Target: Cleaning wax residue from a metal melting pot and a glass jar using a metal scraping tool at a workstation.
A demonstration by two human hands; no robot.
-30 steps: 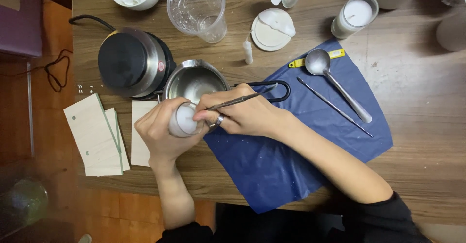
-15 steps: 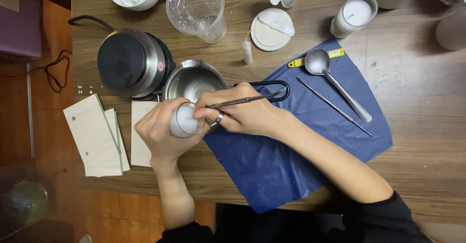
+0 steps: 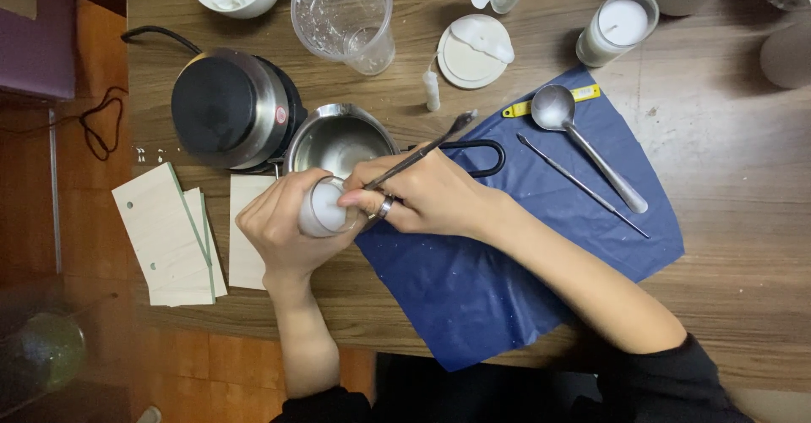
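No packages, signs or screens to see. Only a small round red label (image 3: 280, 116) on the side of the steel hot plate (image 3: 230, 107), left on the table.

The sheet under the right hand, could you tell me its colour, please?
Dark blue sheet, head view.

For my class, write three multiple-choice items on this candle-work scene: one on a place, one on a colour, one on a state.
1. Where does the metal ladle lie?
A. On the blue sheet
B. Inside the steel pot
C. On the wooden boards

2. What colour is the sheet under the right hand?
A. Red
B. Blue
C. Green

3. How is the small white candle jar?
A. Standing alone on the table
B. Lying inside the pot
C. Held in the left hand

Key: 1 A, the ladle rests on the sheet; 2 B, the sheet is plainly dark blue; 3 C, the fingers wrap the jar while the right hand works a thin metal tool at it.
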